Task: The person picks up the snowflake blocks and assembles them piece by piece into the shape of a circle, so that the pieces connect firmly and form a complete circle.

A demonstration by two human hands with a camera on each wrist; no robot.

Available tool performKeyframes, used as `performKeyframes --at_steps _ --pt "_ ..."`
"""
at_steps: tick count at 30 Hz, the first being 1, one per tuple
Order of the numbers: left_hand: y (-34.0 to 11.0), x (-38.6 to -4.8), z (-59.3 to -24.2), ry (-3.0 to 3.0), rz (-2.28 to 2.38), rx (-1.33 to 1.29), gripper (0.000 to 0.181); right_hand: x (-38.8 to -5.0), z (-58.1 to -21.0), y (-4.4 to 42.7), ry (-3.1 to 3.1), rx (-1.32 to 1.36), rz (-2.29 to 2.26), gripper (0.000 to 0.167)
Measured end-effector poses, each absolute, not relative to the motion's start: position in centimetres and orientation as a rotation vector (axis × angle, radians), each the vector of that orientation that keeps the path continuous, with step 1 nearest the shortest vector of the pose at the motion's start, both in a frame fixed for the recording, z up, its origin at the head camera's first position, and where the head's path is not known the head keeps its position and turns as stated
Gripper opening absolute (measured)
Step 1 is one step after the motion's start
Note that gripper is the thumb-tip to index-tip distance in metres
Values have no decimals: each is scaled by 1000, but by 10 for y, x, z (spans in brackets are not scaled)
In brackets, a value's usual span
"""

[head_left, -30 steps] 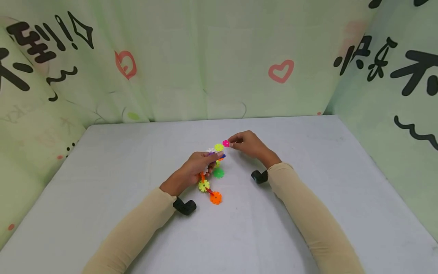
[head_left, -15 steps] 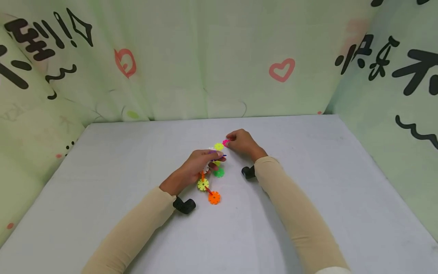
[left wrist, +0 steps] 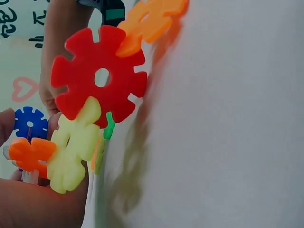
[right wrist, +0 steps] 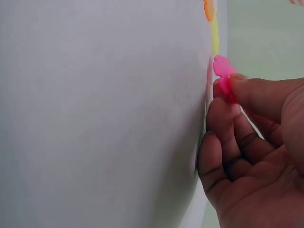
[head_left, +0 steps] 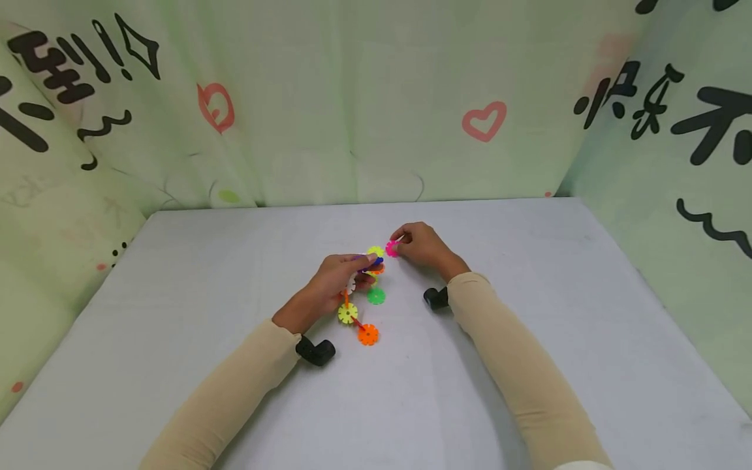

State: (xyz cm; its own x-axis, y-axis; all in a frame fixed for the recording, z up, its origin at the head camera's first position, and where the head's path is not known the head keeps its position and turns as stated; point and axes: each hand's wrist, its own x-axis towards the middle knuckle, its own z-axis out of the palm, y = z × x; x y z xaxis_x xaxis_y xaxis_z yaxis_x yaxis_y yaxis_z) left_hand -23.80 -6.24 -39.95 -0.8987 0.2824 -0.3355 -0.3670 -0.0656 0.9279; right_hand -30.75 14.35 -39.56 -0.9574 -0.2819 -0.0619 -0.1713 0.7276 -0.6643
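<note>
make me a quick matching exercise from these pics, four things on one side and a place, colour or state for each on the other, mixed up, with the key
Things
1. pink disc
2. red disc
3. blue disc
4. table

Places, colours or states
A. at the thumb of the left hand
B. white
C. between an orange disc and a yellow disc
D. pinched by the right hand

Pairs: 1-D, 2-C, 3-A, 4-B
</note>
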Motion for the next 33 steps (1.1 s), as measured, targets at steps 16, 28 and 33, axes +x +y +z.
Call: performKeyframes --at_steps 16,28,33 --pt "-59 -242 -399 1675 2127 -179 31 -284 -387 155 2447 -349 -1399 20" --pt "-58 -242 -399 1673 2117 -215 33 -277 -382 153 2355 -378 -1480 21" --pt "-58 -243 -400 1710 2089 -230 33 -275 -383 151 2359 -392 -1494 22"
